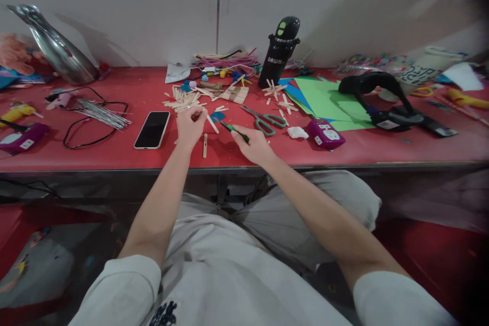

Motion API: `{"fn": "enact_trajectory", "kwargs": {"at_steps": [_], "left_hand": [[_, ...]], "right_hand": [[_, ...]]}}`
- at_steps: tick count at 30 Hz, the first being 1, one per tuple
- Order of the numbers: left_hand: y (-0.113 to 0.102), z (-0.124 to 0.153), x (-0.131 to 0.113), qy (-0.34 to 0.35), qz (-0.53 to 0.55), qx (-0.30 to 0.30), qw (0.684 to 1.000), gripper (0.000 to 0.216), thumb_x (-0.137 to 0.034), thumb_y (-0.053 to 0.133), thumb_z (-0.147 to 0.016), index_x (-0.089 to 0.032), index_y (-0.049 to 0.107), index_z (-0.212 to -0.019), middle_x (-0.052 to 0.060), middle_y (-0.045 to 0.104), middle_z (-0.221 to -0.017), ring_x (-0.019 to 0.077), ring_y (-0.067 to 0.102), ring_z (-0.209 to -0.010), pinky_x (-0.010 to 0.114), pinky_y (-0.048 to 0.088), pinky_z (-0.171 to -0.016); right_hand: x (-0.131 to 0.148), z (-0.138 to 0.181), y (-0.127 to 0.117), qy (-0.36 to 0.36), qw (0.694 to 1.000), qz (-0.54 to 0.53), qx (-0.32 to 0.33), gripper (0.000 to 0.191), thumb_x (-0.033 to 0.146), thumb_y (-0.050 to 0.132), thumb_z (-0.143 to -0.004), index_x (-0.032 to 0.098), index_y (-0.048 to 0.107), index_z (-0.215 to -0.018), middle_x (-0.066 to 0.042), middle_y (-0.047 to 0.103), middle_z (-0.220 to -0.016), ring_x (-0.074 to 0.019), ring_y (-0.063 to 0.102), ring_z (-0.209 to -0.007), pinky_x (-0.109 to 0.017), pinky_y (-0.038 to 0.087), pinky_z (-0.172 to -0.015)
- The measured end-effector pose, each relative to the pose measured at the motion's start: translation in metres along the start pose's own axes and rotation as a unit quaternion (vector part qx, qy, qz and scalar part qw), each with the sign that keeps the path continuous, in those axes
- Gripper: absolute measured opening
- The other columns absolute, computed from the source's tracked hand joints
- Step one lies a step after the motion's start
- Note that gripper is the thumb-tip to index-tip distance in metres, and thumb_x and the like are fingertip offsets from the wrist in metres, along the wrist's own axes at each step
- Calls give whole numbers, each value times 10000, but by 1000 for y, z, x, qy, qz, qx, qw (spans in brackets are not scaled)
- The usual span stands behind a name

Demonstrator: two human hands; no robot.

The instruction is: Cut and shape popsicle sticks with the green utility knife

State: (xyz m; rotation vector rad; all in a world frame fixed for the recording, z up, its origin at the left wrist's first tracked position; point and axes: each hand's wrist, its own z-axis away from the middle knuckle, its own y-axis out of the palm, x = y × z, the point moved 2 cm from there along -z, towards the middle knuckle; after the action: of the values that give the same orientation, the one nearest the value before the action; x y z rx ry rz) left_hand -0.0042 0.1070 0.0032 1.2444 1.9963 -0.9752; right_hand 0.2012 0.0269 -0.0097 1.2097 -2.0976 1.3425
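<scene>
My left hand (190,126) pinches a wooden craft stick (212,123) near its upper end, and the stick slants down to the right. In my right hand (254,146) is a slim green-and-black tool (237,133), its narrow tip pointing at the stick; whether it is a knife or a pen I cannot tell. Tip and stick look close but apart. Below them a single craft stick (205,145) lies on the red table (114,159). Just behind the tool is a small blue piece (217,116). A heap of craft sticks (185,98) spreads beyond my left hand.
Grey-handled scissors (267,121) lie beyond my right hand, near a white crumpled piece (297,132) and a purple box (326,134). A phone (152,130) is on the left. Behind stand a black bottle (280,53) and green paper sheets (328,102).
</scene>
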Motion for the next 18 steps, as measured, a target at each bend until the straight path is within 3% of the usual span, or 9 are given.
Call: {"fn": "enact_trajectory", "kwargs": {"at_steps": [9,18], "left_hand": [[3,2,-3,26,10,9,1000,90,-244,689,-824,-184,740,-780,36,766,-764,177,709,-721,293,572,-703],[3,3,-2,34,9,8,999,89,-232,687,-828,-178,742,-784,41,756,-745,170,701,-704,288,554,-684]], "right_hand": [[0,0,0,3,1000,2,4,393,386,533,-959,193,745,-1228,-65,740,-1247,-266,686,-1210,-432,523,-1110],[1,1,0,4,1000,9,11,409,384,534,-958,167,743,-1235,-91,734,-1251,-283,682,-1215,-443,521,-1110]]}}
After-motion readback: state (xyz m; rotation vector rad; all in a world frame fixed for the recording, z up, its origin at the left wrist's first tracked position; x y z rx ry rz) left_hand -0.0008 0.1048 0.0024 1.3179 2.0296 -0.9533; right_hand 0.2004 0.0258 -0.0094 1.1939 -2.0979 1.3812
